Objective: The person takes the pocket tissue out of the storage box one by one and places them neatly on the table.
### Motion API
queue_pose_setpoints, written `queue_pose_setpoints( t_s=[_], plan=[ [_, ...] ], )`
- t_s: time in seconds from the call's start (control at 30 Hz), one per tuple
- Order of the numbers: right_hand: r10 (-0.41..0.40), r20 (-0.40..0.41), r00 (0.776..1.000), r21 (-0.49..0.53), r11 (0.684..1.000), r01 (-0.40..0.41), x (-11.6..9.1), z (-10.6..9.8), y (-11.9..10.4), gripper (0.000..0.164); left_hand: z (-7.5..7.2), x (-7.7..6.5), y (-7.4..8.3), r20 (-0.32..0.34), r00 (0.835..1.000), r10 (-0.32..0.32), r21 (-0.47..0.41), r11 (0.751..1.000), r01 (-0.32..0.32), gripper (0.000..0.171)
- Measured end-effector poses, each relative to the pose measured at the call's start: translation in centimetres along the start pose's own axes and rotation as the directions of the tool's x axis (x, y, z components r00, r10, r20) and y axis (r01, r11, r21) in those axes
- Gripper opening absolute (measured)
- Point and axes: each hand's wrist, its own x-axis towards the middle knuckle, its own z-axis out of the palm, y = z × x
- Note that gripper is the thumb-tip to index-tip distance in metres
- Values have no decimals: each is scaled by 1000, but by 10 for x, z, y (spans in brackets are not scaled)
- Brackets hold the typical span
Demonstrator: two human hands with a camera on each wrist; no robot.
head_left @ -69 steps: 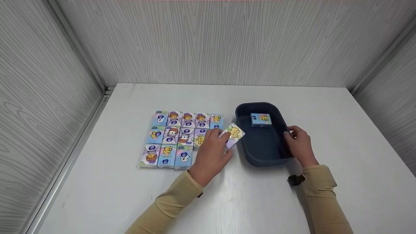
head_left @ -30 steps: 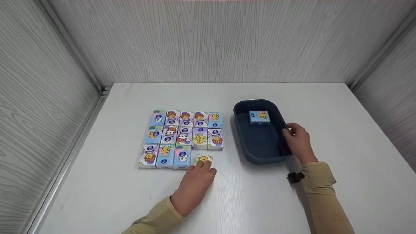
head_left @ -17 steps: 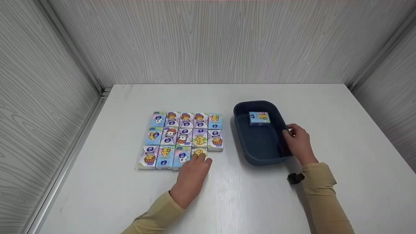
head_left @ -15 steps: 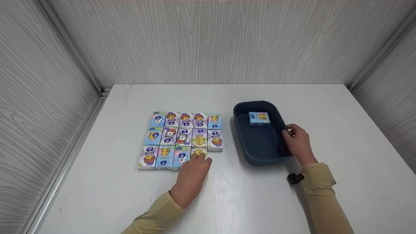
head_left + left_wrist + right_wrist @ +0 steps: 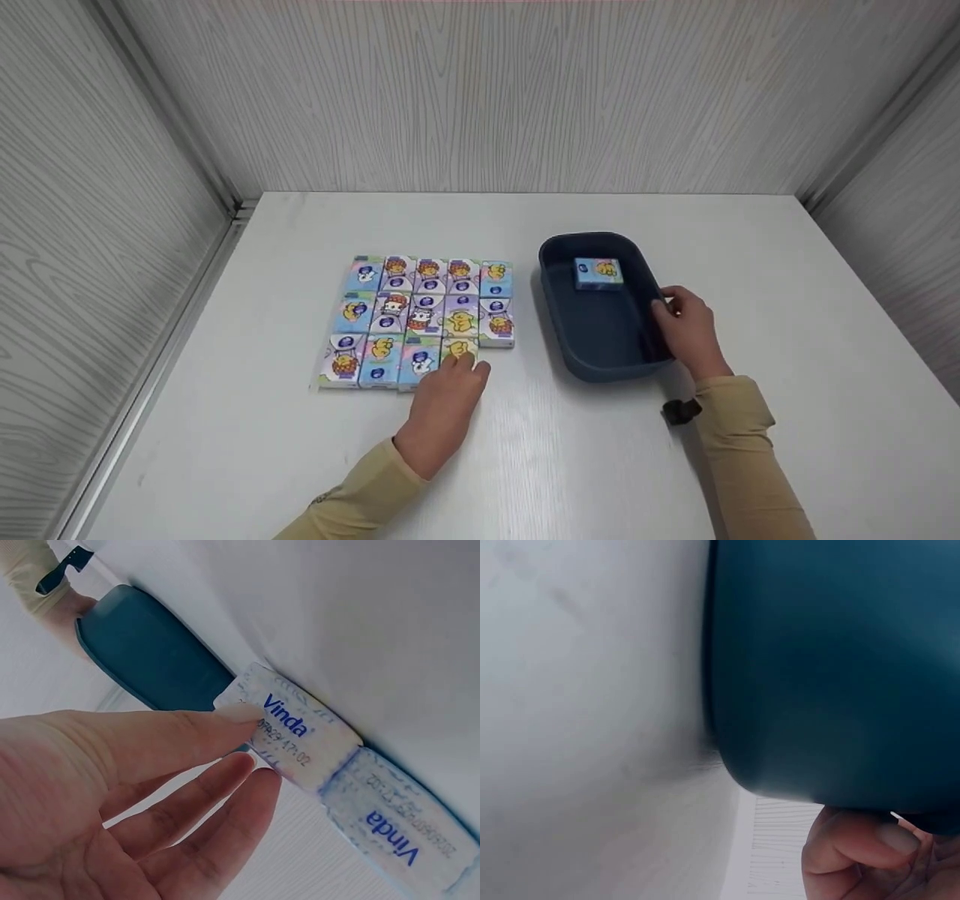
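Note:
My left hand (image 5: 442,412) pinches a small yellow-green tissue pack (image 5: 460,348) at the right end of the nearest row. In the left wrist view, the thumb (image 5: 217,726) lies against that pack's end, marked "Vinda" (image 5: 289,720), and a neighbouring pack (image 5: 397,817) touches it. Further right, my right hand (image 5: 694,334) grips the side rim of a dark blue plastic bin (image 5: 606,326), thumb at the inner edge. One blue tissue pack (image 5: 598,274) lies at the bin's far end. From the right wrist, the bin's wall (image 5: 832,675) fills much of the view, with curled fingers (image 5: 859,844) below.
Several tissue packs (image 5: 426,313) lie flat and close together in three rows on the white table (image 5: 540,465). The middle row ends with a purple pack (image 5: 496,322). Pale wood-grain panels (image 5: 480,97) enclose the back and sides. A black strap (image 5: 681,411) is at the right wrist.
My left hand has brought the yellow-green pack from beside the bin to the nearest row, then slid it left against its neighbour. Over the last half second, both hands stay nearly still.

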Motion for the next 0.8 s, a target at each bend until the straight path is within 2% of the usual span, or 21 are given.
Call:
queue_pose_setpoints(
  t_s=[0.2, 0.4, 0.57, 0.8],
  plan=[
    [8, 3, 1000, 12, 1000, -8, 1, 1, 3, 29, -4, -1, 3, 0, 1000, 19, 21, 1000, -19, 39],
    [4, 0, 1000, 10, 1000, -4, 1, 1, 4, 29, -14, 7, 14, -77, 994, 78, 49, 996, -75, 32],
    [-4, -12, 1000, -5, 1000, 3, 2, 1, 5, 28, -24, 28, 27, -135, 983, 128, 68, 990, -120, 25],
    [-5, -12, 1000, 10, 1000, 5, 2, 0, 4, 28, -36, 67, 45, -124, 981, 150, -58, 986, -158, 30]
  ],
)
